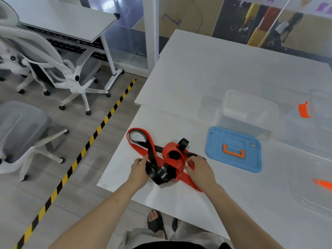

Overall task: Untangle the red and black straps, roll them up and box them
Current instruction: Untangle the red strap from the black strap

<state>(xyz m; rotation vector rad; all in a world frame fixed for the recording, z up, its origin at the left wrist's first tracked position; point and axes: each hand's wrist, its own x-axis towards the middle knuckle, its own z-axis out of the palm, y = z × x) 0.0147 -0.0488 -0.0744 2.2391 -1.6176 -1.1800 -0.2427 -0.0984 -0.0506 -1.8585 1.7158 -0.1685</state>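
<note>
Straps: a wide flat red strap (173,155) and a glossy flat black strap (152,159) lie knotted together on the near-left part of the white table (197,72), close to its left edge. A red-and-black loop trails to the far left, and a red tail runs near-right.
Left hand (139,170): at the left side of the tangle, thumb and fingers pinching the black strap.
Right hand (200,169): at the right side, fingers curled over the red strap and closed on it.
Box: a clear plastic storage box (233,123) stands open, far-right of the straps and well apart.
Lid: a blue rectangular plastic lid (219,141) with an orange handle (233,152) lies flat between the tangle and the box.
Floor: yellow-and-black striped tape (89,141) runs left of the table.
</note>
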